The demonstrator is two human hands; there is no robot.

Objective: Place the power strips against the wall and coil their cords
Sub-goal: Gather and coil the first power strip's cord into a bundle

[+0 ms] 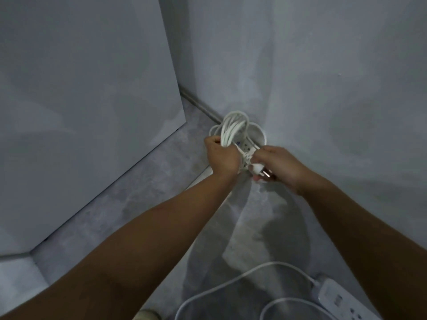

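Note:
My left hand (pixel 221 158) grips a bundle of looped white cord (pixel 233 129) above the floor, close to the wall. Just right of it, my right hand (pixel 277 163) pinches the cord's end by the white plug (pixel 258 169), whose metal pins point down and right. A white power strip (pixel 248 146) shows between the two hands, mostly hidden by them. A second white power strip (pixel 339 299) lies on the floor at the lower right against the wall, with its cord (pixel 242 280) spread loose in wide curves.
A grey wall (pixel 323 88) fills the right side and meets the mottled grey floor (pixel 138 204) at a dark skirting line. A large grey panel (pixel 80 100) stands on the left. A shoe tip (pixel 147 315) shows at the bottom edge.

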